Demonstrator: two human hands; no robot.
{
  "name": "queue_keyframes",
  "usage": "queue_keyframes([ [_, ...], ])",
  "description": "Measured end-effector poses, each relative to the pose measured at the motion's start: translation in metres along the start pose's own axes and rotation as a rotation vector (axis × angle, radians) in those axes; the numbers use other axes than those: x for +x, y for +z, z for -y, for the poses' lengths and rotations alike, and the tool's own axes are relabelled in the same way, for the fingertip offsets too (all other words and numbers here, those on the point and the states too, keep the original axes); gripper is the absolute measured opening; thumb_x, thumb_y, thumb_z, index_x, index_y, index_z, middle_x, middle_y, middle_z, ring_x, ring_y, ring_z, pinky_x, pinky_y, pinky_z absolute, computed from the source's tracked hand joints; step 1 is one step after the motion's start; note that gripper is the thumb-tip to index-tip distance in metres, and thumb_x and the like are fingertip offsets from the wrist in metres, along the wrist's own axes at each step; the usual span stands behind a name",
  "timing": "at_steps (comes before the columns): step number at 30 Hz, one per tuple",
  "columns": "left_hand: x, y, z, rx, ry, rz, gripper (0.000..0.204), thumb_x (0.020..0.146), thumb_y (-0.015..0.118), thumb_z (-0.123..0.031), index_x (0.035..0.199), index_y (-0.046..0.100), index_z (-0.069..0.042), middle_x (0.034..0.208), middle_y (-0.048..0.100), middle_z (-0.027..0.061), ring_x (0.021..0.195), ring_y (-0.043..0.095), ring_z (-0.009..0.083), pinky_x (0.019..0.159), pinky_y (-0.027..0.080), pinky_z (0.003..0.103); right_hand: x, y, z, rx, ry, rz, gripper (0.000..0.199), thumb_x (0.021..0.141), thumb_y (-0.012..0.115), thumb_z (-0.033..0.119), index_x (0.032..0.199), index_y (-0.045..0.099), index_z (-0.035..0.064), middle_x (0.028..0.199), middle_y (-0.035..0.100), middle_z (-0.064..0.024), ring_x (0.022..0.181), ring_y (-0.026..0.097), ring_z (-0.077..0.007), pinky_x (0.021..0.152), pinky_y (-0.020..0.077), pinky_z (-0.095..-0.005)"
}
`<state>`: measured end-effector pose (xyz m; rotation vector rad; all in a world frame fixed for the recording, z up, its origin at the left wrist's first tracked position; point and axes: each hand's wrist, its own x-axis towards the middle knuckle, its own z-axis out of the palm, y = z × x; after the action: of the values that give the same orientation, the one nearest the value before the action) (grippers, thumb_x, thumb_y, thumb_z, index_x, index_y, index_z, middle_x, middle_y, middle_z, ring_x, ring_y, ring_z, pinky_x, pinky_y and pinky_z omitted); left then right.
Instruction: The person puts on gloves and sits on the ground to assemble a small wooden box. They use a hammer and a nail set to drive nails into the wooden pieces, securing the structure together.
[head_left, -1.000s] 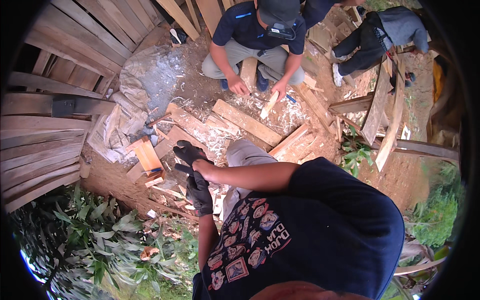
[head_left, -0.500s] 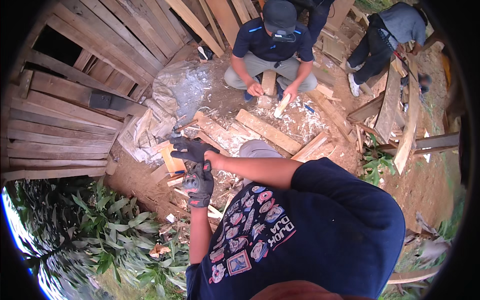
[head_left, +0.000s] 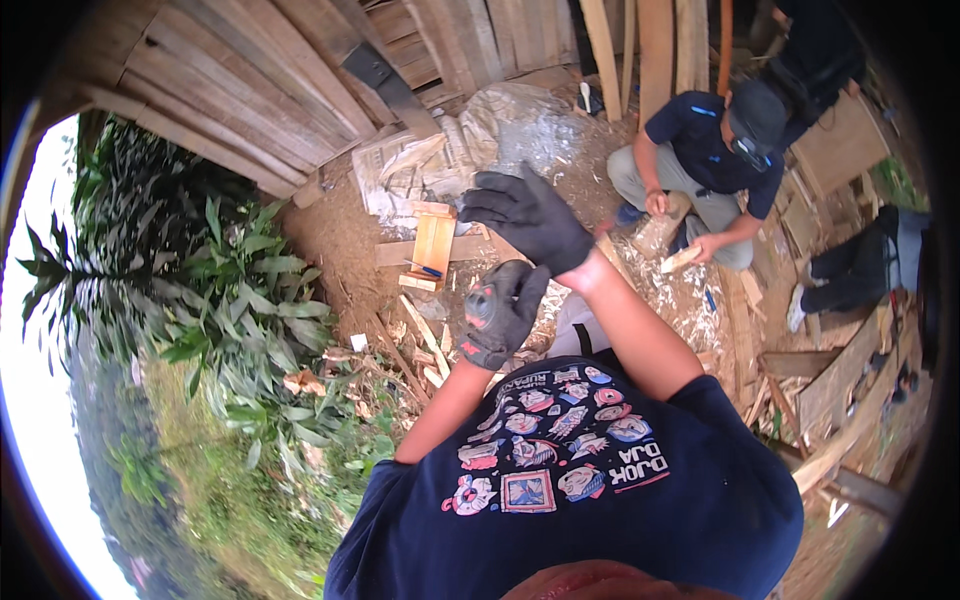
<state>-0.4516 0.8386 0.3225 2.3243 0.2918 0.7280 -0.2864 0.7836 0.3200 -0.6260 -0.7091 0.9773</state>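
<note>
Both my hands wear dark work gloves and are raised in front of my body. My right hand [head_left: 530, 225] has its fingers stretched out and holds nothing. Below it, my left hand [head_left: 500, 315], in a glove with red marks on its back, has its fingers bent at the heel of the right glove [head_left: 568, 250]. Its fingertips seem to grip the cuff there, though they partly hide the contact. On the ground beyond the hands lies a light wooden piece [head_left: 433, 240], with a thin blue-and-black tool [head_left: 424, 270] on its near end.
At the right, a person [head_left: 710, 160] sits holding a pale wood piece [head_left: 682, 260] among shavings. Another person [head_left: 860, 260] bends farther right, near long planks [head_left: 850, 440]. A plank wall [head_left: 250, 80], crumpled sacking [head_left: 410, 165] and leafy plants [head_left: 250, 300] border the left.
My view has turned left, so the scene sits farther right. My right hand has spread its fingers and lifted, while the left stays by its wrist.
</note>
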Motion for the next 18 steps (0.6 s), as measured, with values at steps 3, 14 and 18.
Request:
queue_keyframes([
  [3,-0.022,-0.014,0.043,-0.308,-0.305,-0.158,0.036,0.101,0.075,-0.031,0.118,0.065,-0.001,0.095,0.070,0.0129,0.081,0.070,0.0298,0.073,0.056,0.043,-0.008,0.037,0.017,0.626,0.190,-0.105,0.060,0.116,0.044,0.046,0.152,0.049,-0.0022,0.149,0.060,-0.0250,0.147,0.051,-0.0325,0.129,0.0347,-0.0452],
  [14,-0.037,-0.052,0.064,0.017,-0.368,-0.286,0.033,0.109,0.063,-0.023,0.119,0.076,0.005,0.101,0.078,0.0251,0.095,0.078,0.0383,0.081,0.059,0.045,-0.018,0.090,-0.015,0.501,0.404,-0.025,0.063,0.118,0.034,0.046,0.159,0.042,-0.0006,0.161,0.051,-0.0208,0.150,0.049,-0.0308,0.131,0.0319,-0.0459],
  [18,-0.050,-0.040,0.078,-0.138,-0.513,-0.318,0.038,0.111,0.060,-0.027,0.127,0.074,0.004,0.109,0.078,0.0260,0.101,0.077,0.0399,0.085,0.059,0.046,-0.021,0.090,-0.032,0.334,0.375,-0.082,0.067,0.118,0.034,0.051,0.155,0.048,-0.0033,0.159,0.053,-0.0214,0.146,0.053,-0.0328,0.129,0.0351,-0.0473],
])
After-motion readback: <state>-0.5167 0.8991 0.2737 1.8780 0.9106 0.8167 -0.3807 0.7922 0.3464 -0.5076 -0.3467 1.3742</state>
